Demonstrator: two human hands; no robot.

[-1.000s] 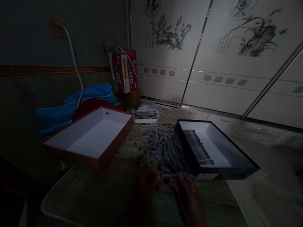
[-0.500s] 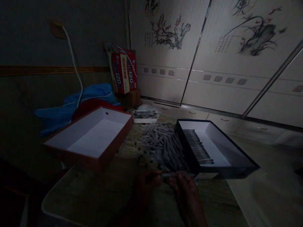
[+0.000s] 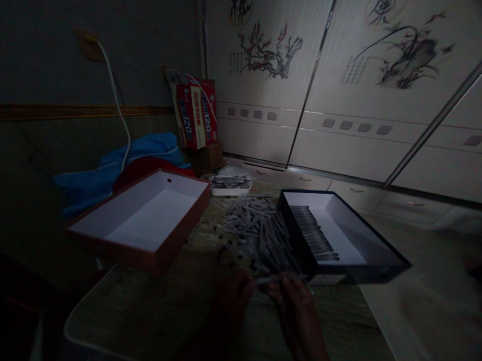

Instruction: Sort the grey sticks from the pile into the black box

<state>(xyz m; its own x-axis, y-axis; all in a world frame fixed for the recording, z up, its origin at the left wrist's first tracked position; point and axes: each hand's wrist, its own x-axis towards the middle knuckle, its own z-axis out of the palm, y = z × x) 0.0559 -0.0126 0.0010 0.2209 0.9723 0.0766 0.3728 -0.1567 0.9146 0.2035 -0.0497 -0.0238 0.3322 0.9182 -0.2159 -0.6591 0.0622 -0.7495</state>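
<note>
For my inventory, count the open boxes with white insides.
2: a reddish box left of the pile of thin pieces, and a dark box right of it. Others could be hidden in shadow.

Ahead of the left hand [image 3: 234, 295] and right hand [image 3: 294, 299], a loose heap of thin translucent grey plastic sticks [image 3: 263, 231] blocks the low way; the black rectangular box with white inside [image 3: 360, 272] walls its right side. Between this heap and the reddish-brown rectangular box [image 3: 155, 259] is a narrow passage, with small black pieces [image 3: 220, 237]; the wood-patterned table [image 3: 141, 311] gives wider room at near left
</note>
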